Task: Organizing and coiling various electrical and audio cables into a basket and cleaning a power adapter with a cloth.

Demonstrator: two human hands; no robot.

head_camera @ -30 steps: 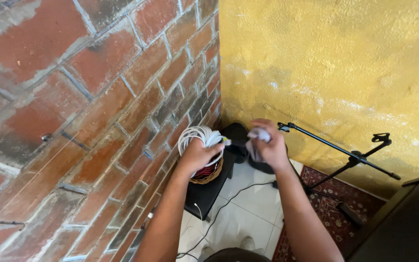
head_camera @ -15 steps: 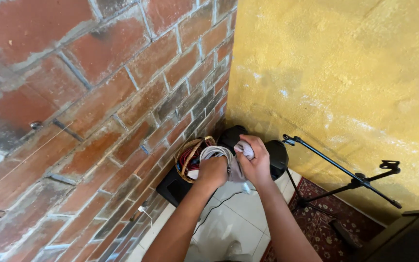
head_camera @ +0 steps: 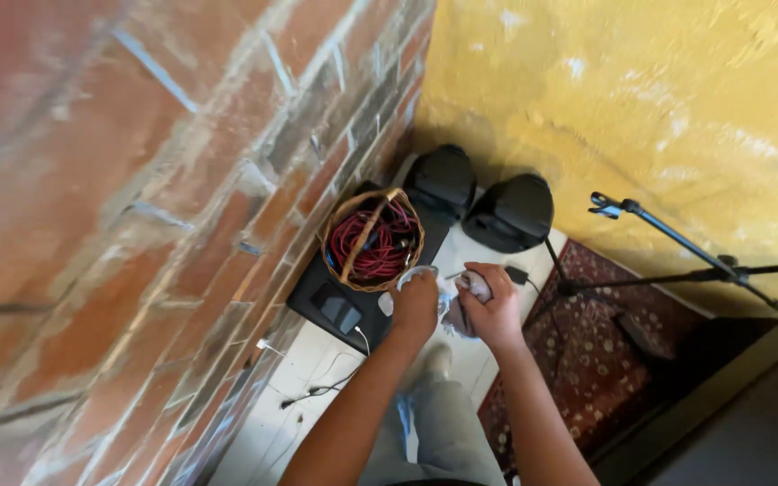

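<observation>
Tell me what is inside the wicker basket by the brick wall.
The wicker basket holds coiled red cable, with a few darker bits among the loops. Its handle crosses over the coils. Whatever lies beneath them is covered and cannot be seen.

A coil of pale white cable (head_camera: 432,286) is being gripped between two bare hands, its loops bunching together and blurring slightly. The left hand (head_camera: 417,306) is closing over the coil's left side while the right hand (head_camera: 490,310) is clutching a greyish wad of the same cable at its right end, fingers curled around it. The bundle is hanging above the white tiled floor, just beside the near rim of a round woven wicker basket (head_camera: 373,239) that is holding tangled red cable (head_camera: 380,245).
</observation>
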